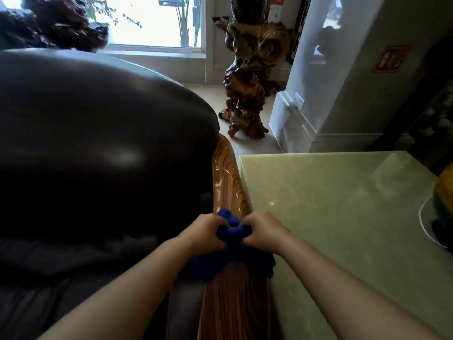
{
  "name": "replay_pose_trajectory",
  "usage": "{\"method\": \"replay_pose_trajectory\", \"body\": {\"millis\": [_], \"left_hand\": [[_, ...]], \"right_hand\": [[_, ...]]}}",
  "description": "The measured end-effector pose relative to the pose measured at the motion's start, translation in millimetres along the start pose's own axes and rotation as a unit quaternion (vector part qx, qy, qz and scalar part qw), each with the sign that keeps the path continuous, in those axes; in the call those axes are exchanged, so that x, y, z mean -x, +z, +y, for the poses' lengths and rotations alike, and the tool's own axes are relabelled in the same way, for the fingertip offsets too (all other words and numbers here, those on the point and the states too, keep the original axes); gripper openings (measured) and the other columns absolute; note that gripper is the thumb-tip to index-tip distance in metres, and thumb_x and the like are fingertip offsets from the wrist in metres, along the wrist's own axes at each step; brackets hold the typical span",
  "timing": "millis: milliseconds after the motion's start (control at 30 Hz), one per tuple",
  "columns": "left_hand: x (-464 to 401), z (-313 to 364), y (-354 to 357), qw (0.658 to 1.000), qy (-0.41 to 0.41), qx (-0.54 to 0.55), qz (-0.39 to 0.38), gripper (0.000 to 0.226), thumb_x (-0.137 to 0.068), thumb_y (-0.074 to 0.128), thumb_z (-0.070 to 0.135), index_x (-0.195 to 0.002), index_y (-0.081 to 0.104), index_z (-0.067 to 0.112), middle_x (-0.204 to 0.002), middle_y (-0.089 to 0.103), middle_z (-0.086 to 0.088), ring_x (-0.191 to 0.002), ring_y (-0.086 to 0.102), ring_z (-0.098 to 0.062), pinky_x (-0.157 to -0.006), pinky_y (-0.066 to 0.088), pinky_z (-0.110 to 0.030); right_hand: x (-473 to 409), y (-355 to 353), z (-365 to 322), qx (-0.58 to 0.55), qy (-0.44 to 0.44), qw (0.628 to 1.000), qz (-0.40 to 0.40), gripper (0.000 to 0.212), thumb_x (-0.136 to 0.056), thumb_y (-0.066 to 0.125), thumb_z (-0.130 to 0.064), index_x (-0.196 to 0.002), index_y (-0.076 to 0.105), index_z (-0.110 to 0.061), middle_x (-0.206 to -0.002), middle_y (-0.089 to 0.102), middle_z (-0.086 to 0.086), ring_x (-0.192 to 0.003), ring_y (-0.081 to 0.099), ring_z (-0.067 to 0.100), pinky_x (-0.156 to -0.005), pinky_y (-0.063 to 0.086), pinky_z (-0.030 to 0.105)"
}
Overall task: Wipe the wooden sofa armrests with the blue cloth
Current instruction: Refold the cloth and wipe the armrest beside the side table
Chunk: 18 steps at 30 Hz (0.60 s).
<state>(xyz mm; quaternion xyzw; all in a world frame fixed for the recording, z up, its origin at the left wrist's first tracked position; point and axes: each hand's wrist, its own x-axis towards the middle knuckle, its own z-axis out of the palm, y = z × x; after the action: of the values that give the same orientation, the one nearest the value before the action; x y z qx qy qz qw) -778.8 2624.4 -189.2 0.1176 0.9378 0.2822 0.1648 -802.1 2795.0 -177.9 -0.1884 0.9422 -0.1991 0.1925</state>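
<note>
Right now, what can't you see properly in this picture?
1. Armrest: the middle is hidden under the blue cloth and both hands, left hand and right hand.
2. Yellow-green thing on the table: cut off by the right edge.
3. Red wall sign: too blurry to read.
4. Sofa seat: too dark for detail.

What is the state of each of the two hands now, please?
Left hand: closed, gripping the blue cloth on the wooden armrest.
Right hand: closed, gripping the same cloth.
</note>
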Motion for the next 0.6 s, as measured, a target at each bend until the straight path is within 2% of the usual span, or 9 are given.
{"method": "replay_pose_trajectory", "body": {"millis": [33, 100, 233, 333, 467, 600], "left_hand": [[8.3, 6.3, -4.4, 1.0, -0.013, 0.022, -0.008, 0.037, -0.07, 0.073, 0.023, -0.106, 0.064, 0.022, -0.105, 0.063, 0.0, -0.094, 0.059, -0.013, -0.085, 0.049, -0.027], [26.0, 19.2, -18.7, 0.997, -0.027, 0.068, -0.013, 0.036, -0.066, 0.075, 0.027, -0.101, 0.064, 0.027, -0.1, 0.062, 0.005, -0.092, 0.059, -0.012, -0.082, 0.05, -0.026], [67.0, 55.4, -73.2, 0.989, -0.036, 0.137, -0.032, 0.032, -0.063, 0.078, 0.026, -0.092, 0.065, 0.031, -0.095, 0.068, 0.005, -0.088, 0.065, -0.012, -0.078, 0.054, -0.025], [108.0, 94.4, -129.5, 0.989, -0.022, 0.132, -0.06, 0.034, -0.067, 0.077, 0.02, -0.098, 0.066, 0.028, -0.092, 0.068, 0.008, -0.084, 0.066, -0.007, -0.073, 0.055, -0.018], [171.1, 147.6, -194.4, 0.989, -0.018, 0.141, -0.051, 0.036, -0.07, 0.076, 0.013, -0.101, 0.064, 0.025, -0.099, 0.069, 0.0, -0.088, 0.067, -0.015, -0.083, 0.057, -0.036], [241.5, 183.5, -244.0, 0.988, -0.015, 0.15, -0.04, 0.035, -0.072, 0.075, 0.009, -0.097, 0.063, 0.029, -0.091, 0.07, 0.007, -0.085, 0.069, -0.012, -0.078, 0.058, -0.037]], "right_hand": [[9.1, -9.9, -3.5, -0.014, 0.002, 1.0, -0.019, 0.02, -0.07, 0.07, -0.017, -0.091, 0.07, -0.019, -0.082, 0.062, -0.003, -0.073, 0.057, 0.012, -0.055, 0.04, 0.017], [27.7, -34.1, -13.8, -0.044, -0.002, 0.998, -0.05, 0.026, -0.069, 0.073, -0.019, -0.094, 0.07, -0.02, -0.083, 0.062, -0.004, -0.077, 0.06, 0.011, -0.06, 0.046, 0.018], [71.6, -91.9, -50.6, -0.076, -0.036, 0.994, -0.076, 0.028, -0.069, 0.074, -0.02, -0.097, 0.07, -0.018, -0.091, 0.068, 0.003, -0.084, 0.065, 0.015, -0.071, 0.056, 0.029], [110.9, -142.3, -89.9, -0.065, -0.065, 0.993, -0.075, 0.03, -0.072, 0.073, -0.018, -0.101, 0.069, -0.014, -0.098, 0.069, 0.009, -0.089, 0.065, 0.021, -0.08, 0.057, 0.037], [160.8, -203.4, -146.4, -0.055, -0.101, 0.991, -0.066, 0.026, -0.073, 0.072, -0.014, -0.099, 0.069, -0.014, -0.091, 0.068, 0.004, -0.086, 0.066, 0.018, -0.077, 0.057, 0.031], [204.2, -243.8, -205.4, -0.023, -0.133, 0.989, -0.061, 0.027, -0.074, 0.072, -0.018, -0.1, 0.068, -0.016, -0.096, 0.069, 0.005, -0.089, 0.065, 0.017, -0.082, 0.057, 0.04]]}}
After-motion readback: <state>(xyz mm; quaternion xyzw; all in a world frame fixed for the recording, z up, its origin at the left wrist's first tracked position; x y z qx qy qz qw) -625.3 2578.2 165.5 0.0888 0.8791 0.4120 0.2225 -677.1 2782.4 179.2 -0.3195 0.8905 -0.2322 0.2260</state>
